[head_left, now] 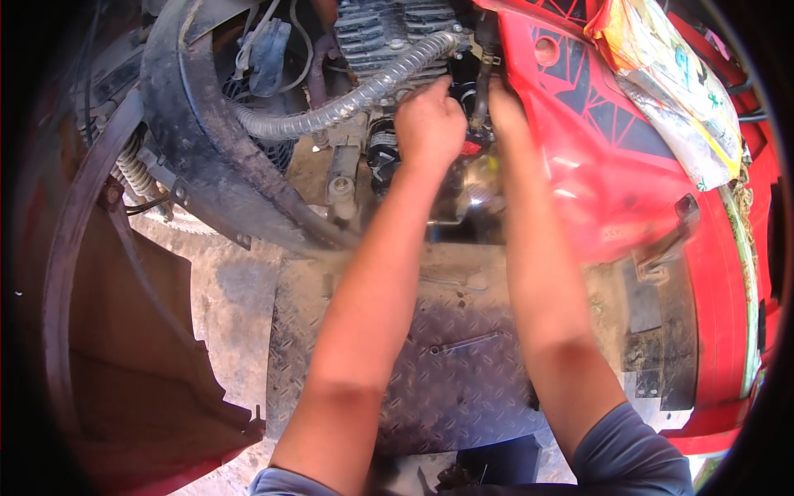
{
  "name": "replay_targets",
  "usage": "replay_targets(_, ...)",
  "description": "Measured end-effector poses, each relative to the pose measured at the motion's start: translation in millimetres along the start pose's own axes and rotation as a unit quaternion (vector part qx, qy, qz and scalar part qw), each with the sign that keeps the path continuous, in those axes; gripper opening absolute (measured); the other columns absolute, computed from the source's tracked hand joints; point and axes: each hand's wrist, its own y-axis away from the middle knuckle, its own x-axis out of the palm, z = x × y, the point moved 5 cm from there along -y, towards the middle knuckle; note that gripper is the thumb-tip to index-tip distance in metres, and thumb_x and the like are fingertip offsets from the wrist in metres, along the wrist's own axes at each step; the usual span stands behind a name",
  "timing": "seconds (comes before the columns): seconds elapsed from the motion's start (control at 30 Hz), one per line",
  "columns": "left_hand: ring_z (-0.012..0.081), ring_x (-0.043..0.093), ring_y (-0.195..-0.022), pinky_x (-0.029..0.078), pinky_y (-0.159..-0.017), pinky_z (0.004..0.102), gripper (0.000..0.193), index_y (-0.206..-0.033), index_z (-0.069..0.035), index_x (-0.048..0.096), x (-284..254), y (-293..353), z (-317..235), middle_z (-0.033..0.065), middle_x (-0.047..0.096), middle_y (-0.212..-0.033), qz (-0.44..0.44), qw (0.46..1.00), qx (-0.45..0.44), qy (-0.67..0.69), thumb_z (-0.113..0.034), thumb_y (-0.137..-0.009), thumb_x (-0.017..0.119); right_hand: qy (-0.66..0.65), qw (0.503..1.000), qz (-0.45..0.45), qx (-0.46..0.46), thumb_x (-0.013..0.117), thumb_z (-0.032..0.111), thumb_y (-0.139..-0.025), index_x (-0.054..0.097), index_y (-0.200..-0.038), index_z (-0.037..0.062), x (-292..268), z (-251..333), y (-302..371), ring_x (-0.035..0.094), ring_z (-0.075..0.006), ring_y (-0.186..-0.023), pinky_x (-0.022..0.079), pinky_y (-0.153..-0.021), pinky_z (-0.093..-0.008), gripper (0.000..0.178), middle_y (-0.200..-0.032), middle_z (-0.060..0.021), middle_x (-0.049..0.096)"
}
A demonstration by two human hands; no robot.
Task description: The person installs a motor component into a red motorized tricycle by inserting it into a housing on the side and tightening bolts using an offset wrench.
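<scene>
Both my arms reach forward into the engine bay of a vehicle with red bodywork. My left hand (431,126) is closed, its fingers curled down beside the finned engine block (395,37), below the end of a ribbed silver hose (356,103). What the fingers hold, if anything, is hidden by the back of the hand. Close by on the right, my right hand (506,109) reaches in between a dark rubber hose (483,95) and the red body panel (571,190). Its fingers are mostly out of sight. Under the left hand sits a black cylindrical part (383,149).
A wrench (465,344) lies on the diamond-plate footboard (331,372) beneath my forearms. To the left curves a dirty black fender (190,124), with a brown panel (132,314) below it. A printed plastic bag (678,91) rests on the red bodywork at the right.
</scene>
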Motion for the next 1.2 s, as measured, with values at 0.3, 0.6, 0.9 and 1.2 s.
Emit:
replay_targets(0.3, 0.0438, 0.068, -0.100, 0.053, -0.093, 0.0511, 0.044, -0.128, -0.005, 0.068, 0.1, -8.8, -16.6, 0.0252, 0.072, -0.104, 0.153, 0.982, 0.025, -0.105, -0.010, -0.086, 0.054, -0.102, 0.981, 0.080, 0.141, 0.034, 0.047, -0.111, 0.061, -0.133, 0.0023, -5.5, 0.0, 8.5, 0.066, -0.0285, -0.098, 0.052, -0.084, -0.0386, 0.057, -0.113, -0.0176, 0.068)
replay_targets(0.6, 0.0441, 0.071, -0.097, 0.057, -0.086, 0.0518, 0.025, -0.110, 0.002, 0.063, -0.4, -27.6, -22.6, 0.0288, 0.072, -0.100, 0.267, 0.950, 0.035, -0.159, -0.006, -0.087, 0.057, -0.293, 0.914, 0.119, 0.253, 0.035, 0.033, -0.110, 0.058, -0.133, -0.0003, -12.5, 33.3, 24.1, 0.061, -0.0220, -0.112, 0.046, -0.099, -0.0370, 0.047, -0.121, -0.0120, 0.066)
replay_targets(0.9, 0.0443, 0.070, -0.098, 0.055, -0.088, 0.0518, 0.028, -0.114, 0.004, 0.061, -3.2, -30.8, -30.3, 0.0280, 0.072, -0.100, 0.269, 0.951, 0.047, -0.145, -0.004, -0.088, 0.056, -0.271, 0.925, 0.137, 0.228, 0.029, 0.038, -0.110, 0.062, -0.115, 0.0047, 2.0, 13.2, 13.7, 0.063, -0.0207, -0.073, 0.052, -0.065, -0.0363, 0.047, -0.088, -0.0092, 0.066)
replay_targets(1.2, 0.0447, 0.070, -0.095, 0.055, -0.085, 0.0531, 0.029, -0.115, 0.004, 0.062, 1.1, -21.0, -24.5, 0.0280, 0.071, -0.101, 0.182, 0.973, 0.076, -0.117, -0.004, -0.089, 0.052, -0.204, 0.966, 0.073, 0.141, 0.040, 0.033, -0.111, 0.061, -0.126, 0.0026, -0.7, 8.2, 9.4, 0.062, -0.0199, -0.107, 0.048, -0.097, -0.0380, 0.041, -0.118, -0.0103, 0.066)
